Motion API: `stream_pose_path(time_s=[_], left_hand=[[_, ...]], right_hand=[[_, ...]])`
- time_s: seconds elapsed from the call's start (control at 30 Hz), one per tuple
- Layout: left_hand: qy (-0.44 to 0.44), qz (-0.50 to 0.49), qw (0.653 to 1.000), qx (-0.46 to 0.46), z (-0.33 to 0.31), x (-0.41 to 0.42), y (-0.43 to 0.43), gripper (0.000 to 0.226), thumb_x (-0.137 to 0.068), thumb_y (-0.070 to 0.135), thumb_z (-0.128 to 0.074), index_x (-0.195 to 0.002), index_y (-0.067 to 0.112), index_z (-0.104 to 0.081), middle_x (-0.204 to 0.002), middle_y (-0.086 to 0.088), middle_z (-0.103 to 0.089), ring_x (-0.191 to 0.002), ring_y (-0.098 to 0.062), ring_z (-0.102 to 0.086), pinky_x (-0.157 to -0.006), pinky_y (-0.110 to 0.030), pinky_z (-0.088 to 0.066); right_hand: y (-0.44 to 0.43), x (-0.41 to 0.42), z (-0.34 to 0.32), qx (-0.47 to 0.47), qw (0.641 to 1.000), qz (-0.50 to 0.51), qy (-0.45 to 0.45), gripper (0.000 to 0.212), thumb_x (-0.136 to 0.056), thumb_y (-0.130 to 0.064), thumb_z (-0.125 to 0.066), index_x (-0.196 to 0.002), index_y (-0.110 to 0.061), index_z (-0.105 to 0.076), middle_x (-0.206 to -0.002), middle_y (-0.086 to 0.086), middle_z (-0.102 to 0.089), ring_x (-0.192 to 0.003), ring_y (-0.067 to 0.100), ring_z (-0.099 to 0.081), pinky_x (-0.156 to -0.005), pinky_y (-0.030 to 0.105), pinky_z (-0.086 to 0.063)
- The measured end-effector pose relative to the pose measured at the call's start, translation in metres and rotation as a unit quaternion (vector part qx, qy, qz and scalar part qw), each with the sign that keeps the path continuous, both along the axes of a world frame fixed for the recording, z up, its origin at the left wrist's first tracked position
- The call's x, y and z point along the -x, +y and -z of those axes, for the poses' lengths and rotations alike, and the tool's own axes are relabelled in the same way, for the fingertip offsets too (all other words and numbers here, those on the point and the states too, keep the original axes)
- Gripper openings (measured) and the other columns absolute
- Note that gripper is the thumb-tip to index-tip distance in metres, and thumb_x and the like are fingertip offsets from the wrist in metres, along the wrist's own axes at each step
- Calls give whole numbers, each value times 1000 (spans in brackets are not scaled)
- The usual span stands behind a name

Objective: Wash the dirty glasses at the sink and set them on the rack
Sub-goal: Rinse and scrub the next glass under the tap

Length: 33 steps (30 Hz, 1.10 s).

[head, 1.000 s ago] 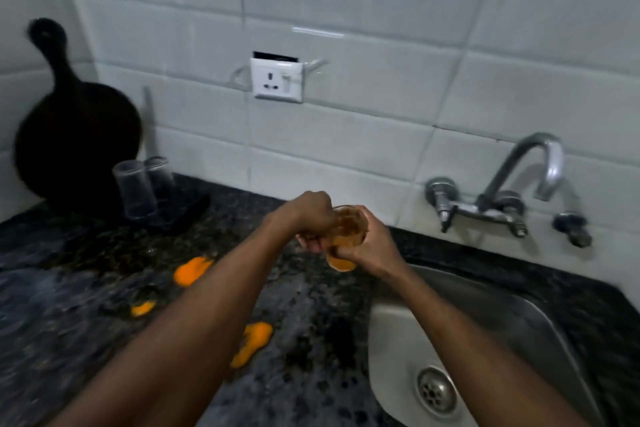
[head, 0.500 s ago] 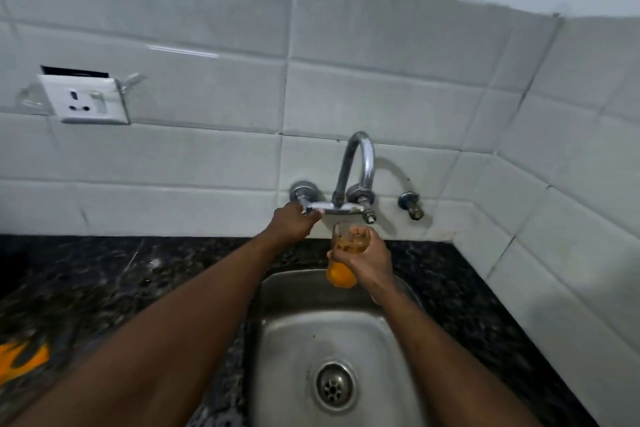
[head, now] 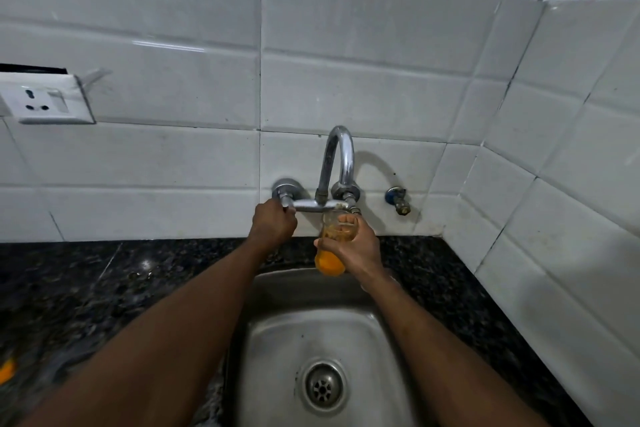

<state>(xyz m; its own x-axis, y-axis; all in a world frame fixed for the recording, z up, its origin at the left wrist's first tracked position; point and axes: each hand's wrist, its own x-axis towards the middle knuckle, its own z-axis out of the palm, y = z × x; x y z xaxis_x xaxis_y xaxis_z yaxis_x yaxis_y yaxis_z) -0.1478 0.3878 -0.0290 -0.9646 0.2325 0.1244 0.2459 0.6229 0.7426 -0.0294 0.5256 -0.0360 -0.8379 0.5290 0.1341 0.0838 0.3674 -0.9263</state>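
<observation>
My right hand grips a dirty glass with orange residue at its bottom, holding it upright over the back of the steel sink, just below the spout of the chrome tap. My left hand is curled round the tap's left handle on the wall. No water is visible from the spout. The rack is out of view.
Dark speckled granite counter lies left and right of the sink. A white wall socket is at the far left. A second small valve sticks out right of the tap. White tiled walls meet in a corner at right. An orange smear marks the left edge.
My view swung right from the counter to the sink. My left hand left the glass and took the tap handle; my right hand carried the glass under the spout.
</observation>
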Motion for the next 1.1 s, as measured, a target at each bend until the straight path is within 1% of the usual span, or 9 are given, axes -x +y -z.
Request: stream_pose_path(time_s=[0.3,0.5,0.6,0.67,0.73,0.83,0.97,1.03,1.1], left_hand=[[-29,-24,999,-19,1,-8,-1,51,-105,38,-42,-79,3,-69,-57,4,-61,-52,-3,-54,-44,-10,-35],[-61,-2,997,-37,7,-18,-3,52,-103,45,-45,-91,2,-71,-80,-8,-69,-71,-17,-62,-55,-19,-35],[-177,2,984,-24,36,-33,1,75,-95,67,-37,-112,0,-65,-104,-18,-67,-89,-26,-63,-73,-31,-49],[-366,-6,912,-182,55,-51,6,82,-94,71,-33,-134,3,-53,-124,-24,-60,-102,-37,-62,-82,-43,-54],[-512,23,784,-349,62,-72,14,82,-95,71,-29,-132,3,-54,-124,-26,-60,-103,-42,-62,-76,-46,-55],[-550,59,657,-512,59,-91,27,70,-98,60,-36,-123,-1,-60,-111,-27,-68,-92,-35,-67,-66,-39,-59],[-491,28,707,-508,42,-90,33,47,-98,36,-36,-105,-1,-62,-71,-15,-66,-56,-20,-58,-37,-21,-42],[-457,-2,760,-461,38,-83,31,44,-98,32,-35,-104,-1,-62,-66,-14,-65,-47,-19,-55,-33,-18,-36],[-430,-39,794,-428,38,-73,28,44,-98,34,-39,-109,-2,-63,-73,-18,-68,-46,-21,-56,-33,-19,-36]], right_hand=[[-6,-3,-5,15,1000,-19,7,65,-61,-23,-91,-116,-25,-56,-107,-6,-62,-93,8,-59,-77,27,-50],[-7,-5,-4,16,1000,-15,4,68,-59,-25,-91,-117,-26,-55,-110,-5,-63,-97,11,-60,-84,33,-53],[-10,-9,-5,29,999,-21,2,67,-61,-25,-90,-118,-28,-54,-106,-9,-61,-96,9,-59,-84,35,-53],[-12,-11,-6,47,999,-22,4,63,-62,-23,-90,-114,-28,-55,-103,-10,-62,-94,9,-59,-82,34,-53],[-13,-14,-5,81,996,-26,11,56,-62,-19,-89,-108,-28,-57,-101,-7,-66,-93,12,-62,-81,35,-55],[-13,-18,-2,119,992,-50,-1,53,-64,-18,-87,-108,-25,-59,-102,-2,-68,-95,18,-65,-84,39,-56],[-11,-22,-2,73,996,-44,-11,58,-66,-28,-88,-114,-24,-55,-108,-7,-65,-95,11,-63,-75,22,-53],[-7,-26,-3,-80,996,-13,33,63,-69,-31,-87,-122,-24,-53,-112,-15,-54,-97,1,-55,-72,7,-42],[-1,-27,1,-152,985,-40,64,59,-76,-26,-82,-128,-23,-52,-115,-12,-55,-100,1,-57,-74,8,-46]])
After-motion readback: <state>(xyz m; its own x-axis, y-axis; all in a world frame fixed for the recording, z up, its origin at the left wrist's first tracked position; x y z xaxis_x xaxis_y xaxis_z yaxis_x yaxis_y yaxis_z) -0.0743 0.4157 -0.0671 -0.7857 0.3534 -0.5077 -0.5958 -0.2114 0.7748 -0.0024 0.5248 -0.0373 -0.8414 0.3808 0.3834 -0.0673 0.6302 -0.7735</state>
